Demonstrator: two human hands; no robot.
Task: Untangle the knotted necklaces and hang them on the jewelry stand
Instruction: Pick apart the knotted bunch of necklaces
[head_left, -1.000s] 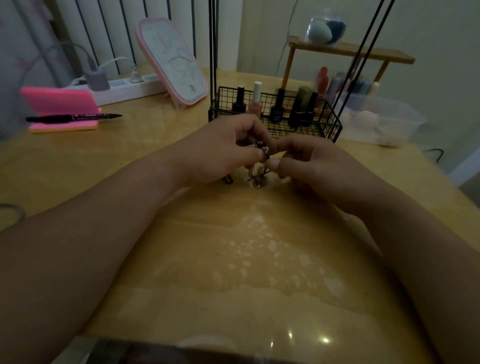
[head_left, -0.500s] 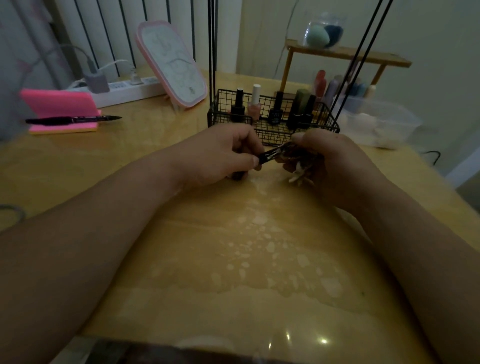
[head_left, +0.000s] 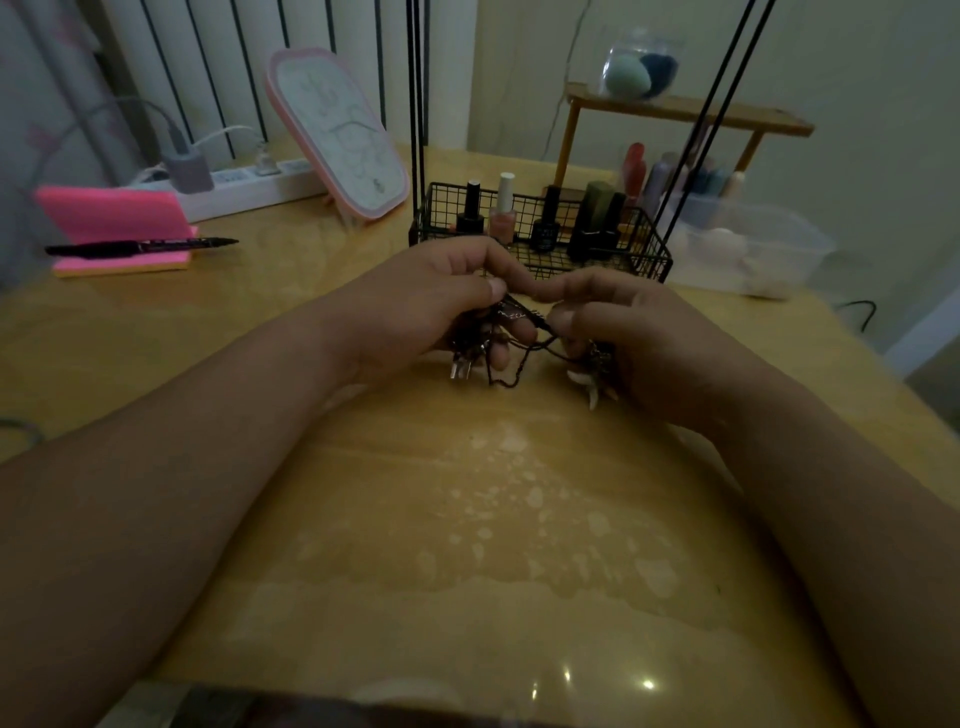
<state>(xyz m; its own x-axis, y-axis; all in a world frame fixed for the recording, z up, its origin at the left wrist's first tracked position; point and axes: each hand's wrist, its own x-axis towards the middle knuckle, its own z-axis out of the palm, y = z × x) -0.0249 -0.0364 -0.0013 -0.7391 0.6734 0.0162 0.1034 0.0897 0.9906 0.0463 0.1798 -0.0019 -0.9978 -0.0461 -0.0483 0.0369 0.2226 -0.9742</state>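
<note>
The knotted necklaces (head_left: 519, 332) are dark thin cords with small metal and pale tooth-like pendants, stretched between both hands just above the wooden table (head_left: 467, 519). My left hand (head_left: 431, 306) pinches the cords at its thumb and forefinger, with metal pendants dangling below it. My right hand (head_left: 623, 327) grips the other end, pale pendants hanging under its fingers. The jewelry stand (head_left: 418, 119) shows as thin black upright rods rising from a black wire basket behind my hands; its top is out of frame.
The wire basket (head_left: 649, 254) holds several nail polish bottles (head_left: 503, 213). A pink-framed mirror (head_left: 337, 135) leans at the back, with a power strip (head_left: 249, 187), pink notepad (head_left: 114, 228) and black pen (head_left: 140, 245) to the left. A clear plastic box (head_left: 753, 254) and wooden shelf (head_left: 691, 114) stand right.
My hands have drawn apart, pulling the tangled cords out into a line between them; loops and pendants now hang lower toward the table.
</note>
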